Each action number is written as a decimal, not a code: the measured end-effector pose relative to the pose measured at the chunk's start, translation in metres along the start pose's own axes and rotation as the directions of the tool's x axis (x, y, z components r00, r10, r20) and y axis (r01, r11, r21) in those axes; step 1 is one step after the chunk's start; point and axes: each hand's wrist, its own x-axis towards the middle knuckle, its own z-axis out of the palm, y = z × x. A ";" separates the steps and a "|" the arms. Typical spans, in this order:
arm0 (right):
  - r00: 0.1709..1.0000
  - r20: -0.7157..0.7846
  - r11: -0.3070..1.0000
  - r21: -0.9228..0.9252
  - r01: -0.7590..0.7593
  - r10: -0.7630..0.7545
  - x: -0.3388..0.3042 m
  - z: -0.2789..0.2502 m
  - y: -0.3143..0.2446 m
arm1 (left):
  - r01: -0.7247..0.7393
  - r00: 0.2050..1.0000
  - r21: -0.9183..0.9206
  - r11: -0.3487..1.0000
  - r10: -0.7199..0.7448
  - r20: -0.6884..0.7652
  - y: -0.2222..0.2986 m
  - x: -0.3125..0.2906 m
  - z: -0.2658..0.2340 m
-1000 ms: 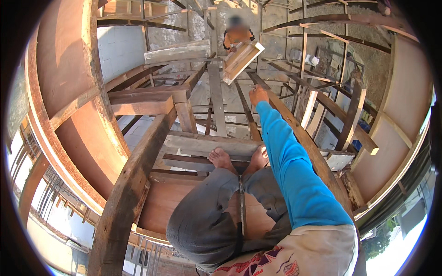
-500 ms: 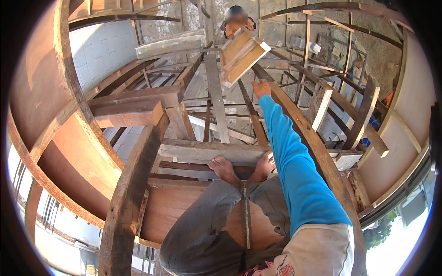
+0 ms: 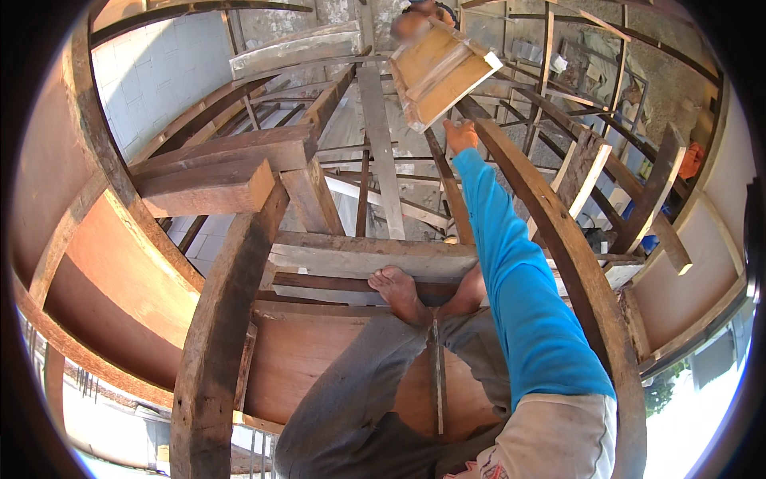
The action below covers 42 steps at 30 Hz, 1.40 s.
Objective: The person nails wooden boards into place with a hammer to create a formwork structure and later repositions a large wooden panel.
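My right hand (image 3: 460, 136), at the end of a blue sleeve, reaches out ahead of me, its fingers slightly parted and nothing seen in them. Just beyond its fingertips is a framed wooden panel (image 3: 448, 73), tilted, with a pale edge and a strip of wood across its face. Another person (image 3: 431, 9) is behind the panel's far end; their grip on it is mostly hidden. Close by my right hand runs a long wooden beam (image 3: 535, 195), beside my forearm. My left hand is out of view.
My bare feet (image 3: 399, 294) rest by a crosswise board (image 3: 367, 257), high above the floor. A thick post (image 3: 219, 343) and stacked beams (image 3: 215, 188) stand at left. Upright boards (image 3: 650, 191) jut up at right. Curved plywood panels (image 3: 120, 271) flank both sides, with gaps between timbers below.
The panel now appears larger and nearer to my right hand, and the person behind it is higher in view. My right hand's fingers have spread somewhat. The view has shifted slightly.
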 end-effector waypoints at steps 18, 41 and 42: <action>0.997 0.037 0.997 0.045 -0.067 0.065 -0.034 -0.086 -0.001 | -0.038 0.934 -0.091 0.995 0.068 0.350 -0.106 0.023 0.042; 0.983 -0.152 0.985 0.124 0.122 -0.103 0.039 -0.022 -0.015 | -0.365 0.671 0.041 0.930 0.232 0.705 -0.144 0.094 0.393; 0.987 -0.120 0.990 0.073 0.120 -0.110 0.044 -0.016 -0.023 | -0.342 0.678 0.033 0.939 0.223 0.701 -0.147 0.094 0.393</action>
